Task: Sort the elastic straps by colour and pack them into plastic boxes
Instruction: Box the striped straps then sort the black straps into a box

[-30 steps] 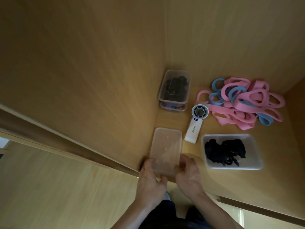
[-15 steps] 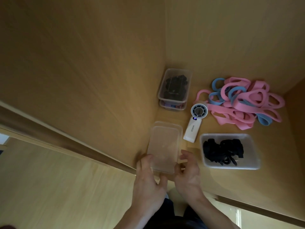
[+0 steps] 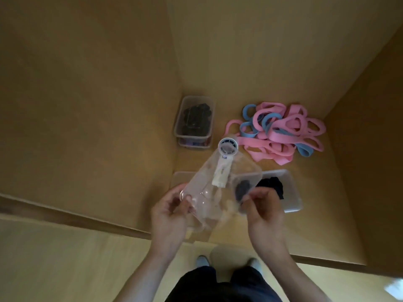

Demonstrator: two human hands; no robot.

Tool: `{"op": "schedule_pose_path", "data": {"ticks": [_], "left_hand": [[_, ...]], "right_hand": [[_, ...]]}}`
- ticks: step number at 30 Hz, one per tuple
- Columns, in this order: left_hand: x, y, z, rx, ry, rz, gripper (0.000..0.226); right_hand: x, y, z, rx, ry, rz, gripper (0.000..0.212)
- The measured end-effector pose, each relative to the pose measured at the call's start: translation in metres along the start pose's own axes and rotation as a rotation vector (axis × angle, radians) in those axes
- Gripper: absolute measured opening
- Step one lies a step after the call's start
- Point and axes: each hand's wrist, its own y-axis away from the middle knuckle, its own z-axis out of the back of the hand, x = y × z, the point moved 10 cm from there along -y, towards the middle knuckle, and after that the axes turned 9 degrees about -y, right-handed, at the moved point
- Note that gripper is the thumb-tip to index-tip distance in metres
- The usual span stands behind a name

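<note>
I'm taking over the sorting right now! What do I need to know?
Hands: left hand and right hand both grip the empty clear box, held tilted above the wooden surface.
Done: black straps lie in the open box; the stacked box at the back holds more dark ones.
Left to do: pink and blue straps lie mixed in one pile, unsorted.
</note>
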Motion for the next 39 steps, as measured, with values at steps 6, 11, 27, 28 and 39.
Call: {"op": "schedule_pose_path", "data": {"ticks": [6, 11, 27, 28, 39], "left_hand": [[0.01, -0.024, -0.069, 0.193, -0.067, 0.034, 0.024], [0.019, -0.038, -0.108, 0.18, -0.141, -0.01, 0.029], [0.021, -0.023, -0.149, 0.538, -0.677, -0.254, 0.113], [0.026, -0.021, -0.149, 0.583, -0.714, -0.262, 0.125], [0.028, -0.015, -0.144, 0.575, -0.738, -0.311, 0.119]], "right_hand": [[0.019, -0.048, 0.081, -0.122, 0.251, 0.121, 0.021], [-0.006, -0.07, 0.121, -0.181, 0.379, 0.071, 0.023], [-0.044, -0.077, 0.137, -0.189, 0.35, -0.013, 0.02], [-0.043, -0.077, 0.137, -0.185, 0.359, -0.006, 0.02], [-0.035, -0.077, 0.13, -0.139, 0.478, 0.09, 0.018]]}}
